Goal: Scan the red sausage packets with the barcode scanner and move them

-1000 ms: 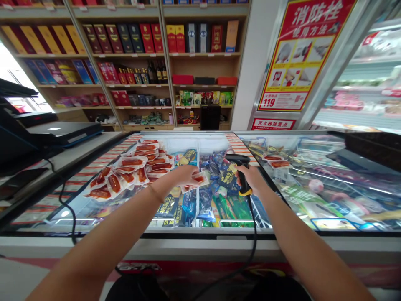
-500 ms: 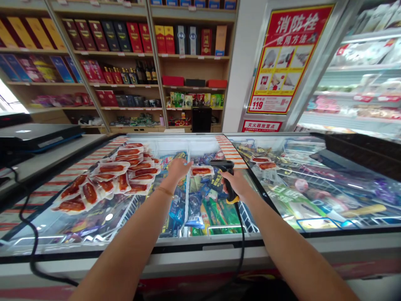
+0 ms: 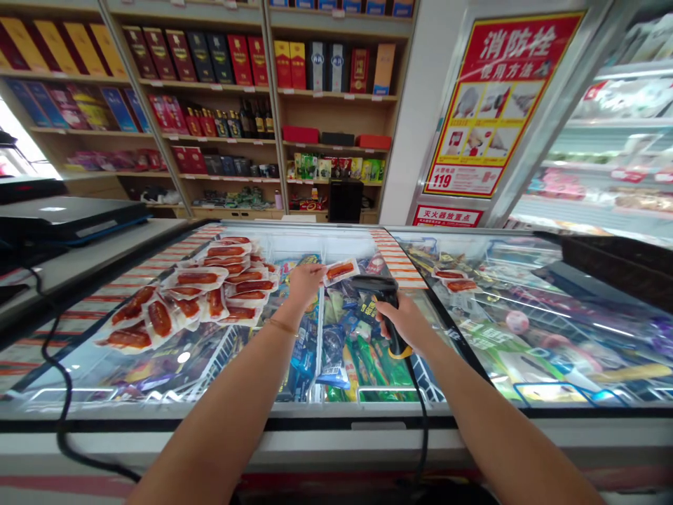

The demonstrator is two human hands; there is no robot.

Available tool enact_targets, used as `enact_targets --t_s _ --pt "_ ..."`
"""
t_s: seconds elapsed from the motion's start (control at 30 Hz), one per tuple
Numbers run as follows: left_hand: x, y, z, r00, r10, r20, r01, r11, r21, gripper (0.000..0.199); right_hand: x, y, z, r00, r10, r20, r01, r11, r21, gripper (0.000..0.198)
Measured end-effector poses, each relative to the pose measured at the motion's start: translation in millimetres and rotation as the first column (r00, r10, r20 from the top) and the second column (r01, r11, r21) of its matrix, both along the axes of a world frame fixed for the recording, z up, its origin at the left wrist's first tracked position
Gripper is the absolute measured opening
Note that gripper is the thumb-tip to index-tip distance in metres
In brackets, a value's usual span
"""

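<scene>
My left hand [image 3: 308, 280] pinches the left end of a vacuum-packed sausage [image 3: 341, 271], which is held tilted above the glass lid. In my right hand [image 3: 402, 319] is a black and yellow barcode scanner [image 3: 393, 308], its fingers wrapped round the handle. The scanner's head points left, close to the packed sausage, and its cable runs down over the freezer's front edge. Left of my left hand, a pile of packed sausages [image 3: 197, 287] lies on the glass. Two more sausage packs [image 3: 457, 282] rest on the glass to the right.
Beneath the glass, the chest freezer [image 3: 336, 424] holds bagged frozen goods and wire baskets. A flat dark device [image 3: 73, 217] stands at the left, with a black cable [image 3: 66, 393] hanging near it. A dark long box [image 3: 620, 270] lies at the right. Stocked shelves [image 3: 210, 84] stand behind.
My left hand has closed on the end of the single sausage pack and raised and tilted it. The view has shifted slightly; the scanner remains in my right hand.
</scene>
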State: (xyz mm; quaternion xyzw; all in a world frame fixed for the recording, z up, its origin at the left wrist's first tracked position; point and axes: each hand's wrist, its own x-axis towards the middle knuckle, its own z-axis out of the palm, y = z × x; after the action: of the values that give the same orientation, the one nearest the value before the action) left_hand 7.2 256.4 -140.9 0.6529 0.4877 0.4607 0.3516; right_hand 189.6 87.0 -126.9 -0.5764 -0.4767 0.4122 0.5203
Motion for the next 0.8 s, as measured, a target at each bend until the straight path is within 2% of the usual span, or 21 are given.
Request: enact_targets --t_s 0.1,0.2,0.5,0.67,0.8 --pt "2.6 2.8 -1.7 0.970 -0.033 0.240 0.060 0.992 -0.106 0.022 -9.3 -6.8 2.6 0.990 0.017 0.137 -0.019 1.000 0.018 0.018" --pt "4.7 4.2 -2.3 0.941 -0.027 0.338 0.064 0.993 -0.099 0.019 -16.0 -12.7 7.2 0.964 0.023 0.265 -0.026 1.000 0.008 0.016" --pt "4.5 1.2 0.1 0.909 -0.049 0.414 0.078 0.995 -0.055 0.019 -18.3 -16.0 9.9 0.954 0.046 0.297 -0.051 0.999 0.007 0.017" --pt "3.7 4.1 -2.5 0.938 -0.024 0.345 0.041 0.998 -0.043 0.024 -16.4 -16.1 8.8 0.960 0.057 0.274 -0.063 0.998 0.013 0.015" --pt "4.5 1.8 0.0 0.927 -0.042 0.373 0.082 0.992 -0.092 0.026 -15.3 -15.9 8.1 0.964 0.041 0.262 -0.047 0.999 0.017 0.013"
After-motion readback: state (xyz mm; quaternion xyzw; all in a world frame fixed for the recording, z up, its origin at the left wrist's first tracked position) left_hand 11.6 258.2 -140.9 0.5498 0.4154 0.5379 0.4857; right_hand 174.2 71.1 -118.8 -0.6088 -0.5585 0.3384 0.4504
